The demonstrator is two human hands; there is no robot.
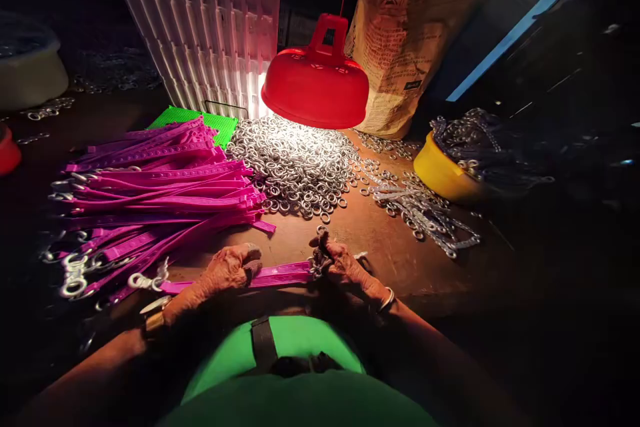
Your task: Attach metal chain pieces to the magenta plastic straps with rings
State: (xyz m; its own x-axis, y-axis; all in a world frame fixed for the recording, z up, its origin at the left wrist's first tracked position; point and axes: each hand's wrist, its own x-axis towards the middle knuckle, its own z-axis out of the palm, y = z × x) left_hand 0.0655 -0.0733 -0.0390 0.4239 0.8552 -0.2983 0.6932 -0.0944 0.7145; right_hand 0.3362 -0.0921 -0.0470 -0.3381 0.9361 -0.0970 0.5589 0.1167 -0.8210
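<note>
A magenta strap [283, 274] stretches between my two hands near the table's front edge. My left hand [235, 265] is closed round its middle, with a metal clasp [141, 280] at the strap's left end. At the right end, the fingers of my right hand [336, 257] pinch the strap beside some small metal parts, too dark to tell apart. Many magenta straps [165, 190] with metal clasps lie heaped to the left. Behind my hands is a large pile of metal rings [300, 167].
A red lamp [315, 87] hangs low over the rings. At the right, a yellow bowl [443, 170] holds chains, with more chains [425, 213] before it. A green mat [220, 125], ribbed panel [210, 27] and paper sack [400, 47] are at the back.
</note>
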